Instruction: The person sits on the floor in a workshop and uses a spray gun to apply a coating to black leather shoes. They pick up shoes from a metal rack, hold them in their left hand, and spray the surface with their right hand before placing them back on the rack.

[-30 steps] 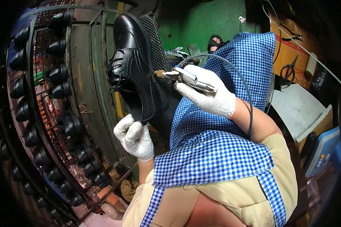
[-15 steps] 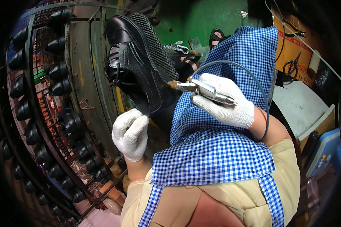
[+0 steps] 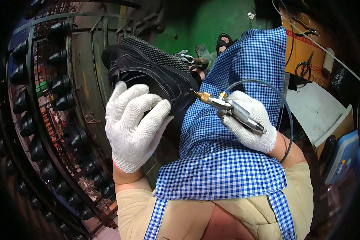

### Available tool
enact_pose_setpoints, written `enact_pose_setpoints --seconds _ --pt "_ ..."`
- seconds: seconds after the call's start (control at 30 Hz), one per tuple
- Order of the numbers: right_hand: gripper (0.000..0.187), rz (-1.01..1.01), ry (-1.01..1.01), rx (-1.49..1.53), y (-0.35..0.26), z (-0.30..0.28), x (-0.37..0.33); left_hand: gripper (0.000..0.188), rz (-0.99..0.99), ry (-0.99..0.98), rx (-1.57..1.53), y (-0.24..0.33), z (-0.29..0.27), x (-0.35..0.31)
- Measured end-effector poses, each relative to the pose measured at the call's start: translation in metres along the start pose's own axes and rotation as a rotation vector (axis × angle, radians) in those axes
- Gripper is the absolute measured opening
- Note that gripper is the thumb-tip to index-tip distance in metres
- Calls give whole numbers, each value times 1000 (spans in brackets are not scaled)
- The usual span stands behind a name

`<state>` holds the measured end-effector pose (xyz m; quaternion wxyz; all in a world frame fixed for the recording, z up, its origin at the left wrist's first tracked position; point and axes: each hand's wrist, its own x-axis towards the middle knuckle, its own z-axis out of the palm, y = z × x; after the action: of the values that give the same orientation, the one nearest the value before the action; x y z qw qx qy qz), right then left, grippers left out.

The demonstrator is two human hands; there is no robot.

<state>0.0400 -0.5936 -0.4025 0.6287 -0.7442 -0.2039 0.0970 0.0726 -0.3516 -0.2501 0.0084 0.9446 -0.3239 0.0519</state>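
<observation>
A black lace-up shoe (image 3: 164,80) lies tilted beyond my hands, its toe toward the far left and its opening facing me. My left hand (image 3: 138,124), in a white knit glove, is curled at the shoe's near side, with its fingers over the edge of the opening; part of the grip is hidden. In my right hand (image 3: 250,120), also gloved, a small silver spray gun (image 3: 240,114) with a brass nozzle is held. A grey hose runs from it past my forearm. The nozzle's thin tip points at the shoe's heel, very close to it.
Racks (image 3: 70,132) of black shoes stand along the left. A blue checked apron (image 3: 224,172) covers my lap. On the right are a cardboard box (image 3: 304,52) with pliers (image 3: 306,28), scissors (image 3: 305,68), a white sheet (image 3: 316,112) and a blue-white device (image 3: 342,158).
The shoe has tipped and turned, its toe dropping leftward. My left hand has shifted from the heel edge farther along the opening. My right hand has moved slightly right and nearer with the spray gun.
</observation>
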Motion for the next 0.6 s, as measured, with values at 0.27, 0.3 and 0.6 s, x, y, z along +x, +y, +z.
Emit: enact_pose_setpoints --seconds 0.27,0.3,0.6 --pt "17 -48 173 -48 3 -2 7 26 -16 -30 16 1 1 45" --pt "16 -65 183 -124 5 -4 11 24 -19 -8 -2 0 5 52" --pt "13 -264 442 -116 18 -7 79 18 -114 172 93 -32 30 102"
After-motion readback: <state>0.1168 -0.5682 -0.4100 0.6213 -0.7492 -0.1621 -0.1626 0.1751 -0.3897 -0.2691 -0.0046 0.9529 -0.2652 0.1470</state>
